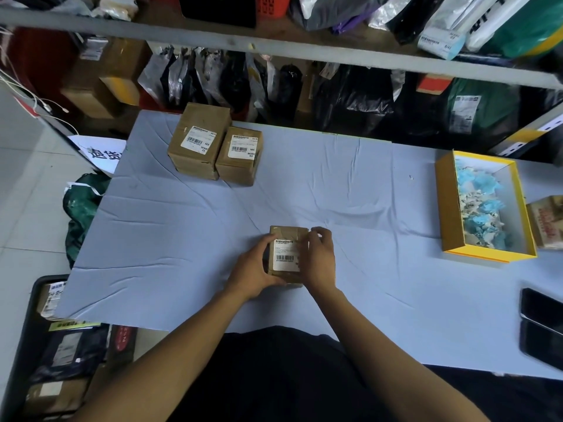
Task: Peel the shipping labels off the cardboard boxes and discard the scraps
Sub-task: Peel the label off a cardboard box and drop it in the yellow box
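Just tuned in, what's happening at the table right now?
A person holds a small cardboard box on the blue cloth-covered table. The left hand grips its side while the right hand picks at the edge of its label, still stuck on. Two more labelled boxes wait behind, and a yellow tray holds scraps.

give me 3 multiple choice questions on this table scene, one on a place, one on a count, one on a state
1. Where is the yellow tray?
A. right side of the table
B. left side
C. on the shelf

2. How many labelled boxes stand at the far left of the table?
A. one
B. two
C. four

3. The label on the held box is
A. gone
B. torn in half
C. still stuck on

Key: 1 A, the tray sits right, with scraps in it. 2 B, a left box and a right box stand together. 3 C, it lies flat between the left hand and right hand.
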Tool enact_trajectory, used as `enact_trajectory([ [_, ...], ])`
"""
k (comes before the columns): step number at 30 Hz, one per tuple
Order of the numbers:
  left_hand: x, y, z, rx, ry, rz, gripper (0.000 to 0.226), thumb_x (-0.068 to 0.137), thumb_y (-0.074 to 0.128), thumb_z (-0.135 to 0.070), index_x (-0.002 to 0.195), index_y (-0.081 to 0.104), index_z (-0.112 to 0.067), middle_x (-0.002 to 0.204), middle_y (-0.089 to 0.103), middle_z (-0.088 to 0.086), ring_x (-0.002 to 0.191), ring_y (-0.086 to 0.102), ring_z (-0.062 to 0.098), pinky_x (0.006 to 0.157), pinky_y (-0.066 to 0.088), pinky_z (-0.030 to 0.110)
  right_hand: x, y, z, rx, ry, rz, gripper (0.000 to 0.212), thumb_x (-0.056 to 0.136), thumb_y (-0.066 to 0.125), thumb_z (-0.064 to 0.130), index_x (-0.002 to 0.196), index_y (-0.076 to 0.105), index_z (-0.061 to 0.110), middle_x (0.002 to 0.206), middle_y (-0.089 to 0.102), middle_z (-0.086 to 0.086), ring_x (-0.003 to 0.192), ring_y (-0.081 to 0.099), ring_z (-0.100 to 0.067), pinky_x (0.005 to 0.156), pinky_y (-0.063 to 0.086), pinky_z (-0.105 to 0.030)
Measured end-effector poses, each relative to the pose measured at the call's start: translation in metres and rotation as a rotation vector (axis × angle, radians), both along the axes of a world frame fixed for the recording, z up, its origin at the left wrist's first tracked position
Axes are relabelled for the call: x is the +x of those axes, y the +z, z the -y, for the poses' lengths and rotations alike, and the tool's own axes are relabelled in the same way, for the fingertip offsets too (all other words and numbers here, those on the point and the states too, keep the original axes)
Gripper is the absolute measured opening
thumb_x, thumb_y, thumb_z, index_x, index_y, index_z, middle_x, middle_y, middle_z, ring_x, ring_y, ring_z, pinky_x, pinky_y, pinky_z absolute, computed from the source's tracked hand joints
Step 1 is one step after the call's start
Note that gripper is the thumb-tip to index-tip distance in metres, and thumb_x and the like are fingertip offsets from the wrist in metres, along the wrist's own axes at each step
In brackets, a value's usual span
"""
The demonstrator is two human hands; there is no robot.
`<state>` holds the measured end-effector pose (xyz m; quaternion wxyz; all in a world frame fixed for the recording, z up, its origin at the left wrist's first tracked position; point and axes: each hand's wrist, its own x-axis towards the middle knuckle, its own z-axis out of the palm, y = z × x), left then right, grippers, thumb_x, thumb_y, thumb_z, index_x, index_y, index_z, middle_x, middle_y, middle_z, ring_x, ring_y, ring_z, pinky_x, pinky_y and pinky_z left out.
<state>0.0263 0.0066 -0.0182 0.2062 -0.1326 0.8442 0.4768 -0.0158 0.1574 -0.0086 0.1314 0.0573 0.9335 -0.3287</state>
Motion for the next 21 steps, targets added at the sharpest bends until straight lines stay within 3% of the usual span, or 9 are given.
enact_trajectory([
  [2, 0.001, 0.000, 0.000, -0.001, 0.001, 0.000, 0.108, 0.052, 0.094, -0.023, 0.141, 0.035, -0.041, 0.130, 0.061, -0.004, 0.111, 0.061, 0.018, 0.095, 0.053, 0.037, 0.001, 0.002, -0.003, 0.012, 0.080, -0.044, 0.033, 0.088, 0.042, 0.026, 0.117, 0.051, 0.013, 0.128, 0.046, -0.002, 0.105, 0.052, -0.022, 0.081, 0.050, -0.036],
  [4, 0.001, 0.000, 0.000, -0.001, 0.004, -0.001, 0.109, 0.051, 0.094, -0.024, 0.140, 0.035, -0.043, 0.130, 0.061, -0.004, 0.110, 0.062, 0.019, 0.095, 0.053, 0.038, 0.001, 0.000, -0.003, 0.064, 0.154, -0.097, 0.026, 0.088, 0.048, 0.015, 0.111, 0.056, 0.008, 0.121, 0.049, -0.005, 0.107, 0.047, -0.025, 0.077, 0.048, -0.036],
  [6, 0.001, 0.000, 0.000, 0.004, 0.007, 0.002, 0.109, 0.052, 0.094, -0.022, 0.141, 0.035, -0.043, 0.130, 0.061, -0.005, 0.108, 0.062, 0.018, 0.095, 0.053, 0.037, -0.001, -0.002, -0.004, 0.050, 0.122, -0.116, 0.018, 0.089, 0.049, 0.008, 0.103, 0.061, 0.007, 0.106, 0.056, -0.007, 0.102, 0.048, -0.026, 0.072, 0.041, -0.030],
  [9, 0.000, 0.000, 0.000, 0.011, 0.007, 0.005, 0.107, 0.054, 0.093, -0.018, 0.143, 0.036, -0.039, 0.128, 0.062, -0.003, 0.106, 0.061, 0.016, 0.094, 0.052, 0.031, -0.004, -0.002, -0.005, 0.044, 0.084, -0.119, 0.015, 0.088, 0.050, 0.006, 0.100, 0.060, 0.008, 0.093, 0.063, -0.007, 0.095, 0.050, -0.027, 0.069, 0.041, -0.034],
  [12, 0.000, 0.000, -0.001, 0.014, 0.005, -0.005, 0.107, 0.055, 0.093, -0.019, 0.143, 0.036, -0.037, 0.130, 0.061, -0.003, 0.108, 0.061, 0.016, 0.095, 0.051, 0.030, -0.006, 0.001, -0.005, 0.032, 0.059, -0.112, 0.021, 0.090, 0.051, 0.010, 0.109, 0.061, 0.010, 0.094, 0.063, -0.009, 0.093, 0.052, -0.026, 0.071, 0.042, -0.034],
  [17, 0.001, -0.001, 0.000, 0.014, 0.001, 0.002, 0.109, 0.054, 0.093, -0.019, 0.143, 0.034, -0.040, 0.131, 0.061, -0.003, 0.107, 0.062, 0.017, 0.094, 0.053, 0.033, -0.002, -0.001, -0.007, 0.009, 0.053, -0.088, 0.014, 0.090, 0.052, 0.014, 0.095, 0.065, 0.011, 0.095, 0.053, -0.001, 0.089, 0.049, -0.020, 0.065, 0.037, -0.023],
  [21, 0.001, -0.002, 0.001, 0.024, -0.005, 0.003, 0.110, 0.055, 0.093, -0.018, 0.145, 0.033, -0.038, 0.134, 0.057, -0.006, 0.111, 0.057, 0.014, 0.094, 0.050, 0.028, -0.001, -0.003, -0.013, 0.063, 0.169, -0.164, 0.015, 0.088, 0.056, 0.014, 0.097, 0.067, 0.016, 0.103, 0.059, 0.002, 0.097, 0.048, -0.018, 0.069, 0.046, -0.033],
])
